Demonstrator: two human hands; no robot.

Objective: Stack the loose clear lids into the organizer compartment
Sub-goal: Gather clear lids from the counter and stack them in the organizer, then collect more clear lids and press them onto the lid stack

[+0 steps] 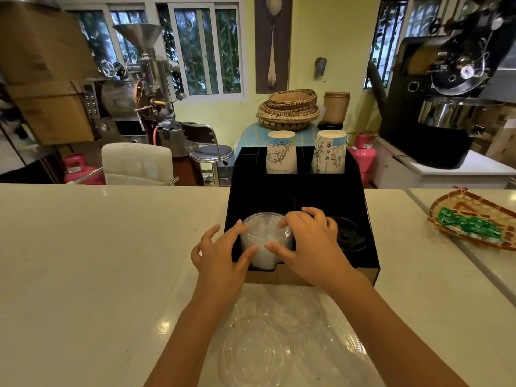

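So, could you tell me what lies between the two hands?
The head view shows a stack of clear lids in the organizer; left hand and right hand hold it.

Site: coffee roastery with a serving counter. Evidence beyond the pale glossy counter (111,247): a steel drum coffee roaster with a funnel hopper (139,88) at back left, a larger black drum roaster with a round steel cooling tray (446,115) at back right, and pink gas cylinders (363,160) on the floor on both sides. A black compartmented cardboard organizer (296,191) reaching the counter's far edge holds upturned printed paper cups (280,153), a stack of clear plastic lids (265,238) and black plastic lids (349,236); a woven basket of green-wrapped sweets (474,222) sits near the right edge.
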